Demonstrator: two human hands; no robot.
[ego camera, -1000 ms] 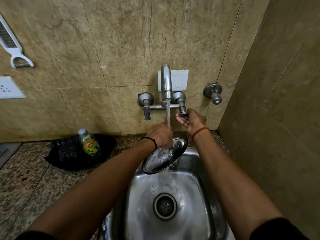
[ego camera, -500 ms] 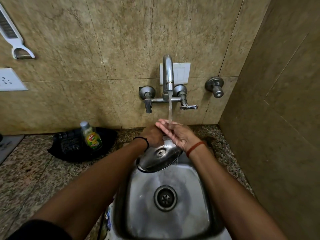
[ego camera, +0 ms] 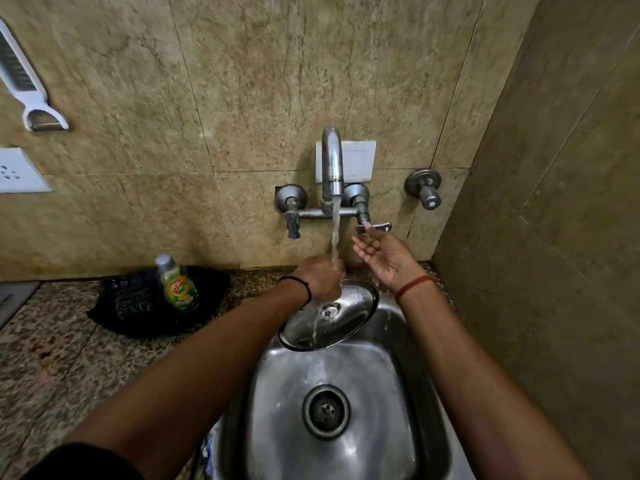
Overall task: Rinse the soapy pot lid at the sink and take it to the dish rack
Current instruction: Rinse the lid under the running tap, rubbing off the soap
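1. Pot lid (ego camera: 329, 315) held over the back edge of the sink (ego camera: 349, 427), tilted, underside facing the camera, rim low toward the basin. Judged reason: the tilt lets the water sheet off into the bowl rather than onto the counter (ego camera: 52, 358).
2. Left hand (ego camera: 320, 277) holds the lid at its upper rim; grip closed round the edge, fingers curled. Stream from the tap (ego camera: 331, 161) falls onto this hand and runs down the lid face.
3. Right hand (ego camera: 382, 256) free of the lid, palm up, fingers spread and relaxed, holding nothing. Fingertips lie just below the right lever handle (ego camera: 374, 227); contact cannot be told. Judged: placed to work the valve.
4. Rinsing in hand; no suds clearly visible on the lid, though glare makes this uncertain. Dish rack not in view.
5. Clearances: side wall close on the right of the sink; tap fittings just above the hands. Open room lies left, over the counter, where a soap bottle (ego camera: 178, 285) stands on a dark cloth (ego camera: 138, 306) near the wall.
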